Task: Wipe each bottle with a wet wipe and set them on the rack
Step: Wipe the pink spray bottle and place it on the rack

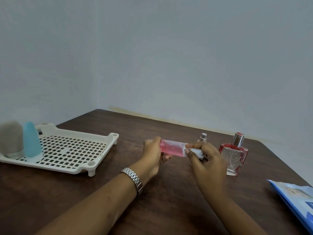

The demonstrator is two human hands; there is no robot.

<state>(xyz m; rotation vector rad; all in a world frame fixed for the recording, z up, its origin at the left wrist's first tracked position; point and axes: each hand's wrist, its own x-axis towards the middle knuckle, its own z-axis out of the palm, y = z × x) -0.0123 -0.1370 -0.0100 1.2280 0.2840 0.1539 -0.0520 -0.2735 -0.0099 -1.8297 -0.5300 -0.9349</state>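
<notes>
White and damp-looking, the scrunched wet wipe (196,152) is pinched in the right hand (207,164), pressed to one end of the see-through pink bottle (171,148). The left hand (153,154) grips the other end, fingers wrapped tight, holding it sideways above the dark wooden table (152,192), I think so the wipe can rub along its side. Beside the right hand waits a square glass perfume bottle with red edges (234,154), and a small spray top (203,137) peeks out behind. Far left, the cream plastic rack with holes (67,150) holds a blue cone-shaped bottle (32,143) and a grey one (11,139), probably clean. A blue wipes packet (294,199) lies nearby.
</notes>
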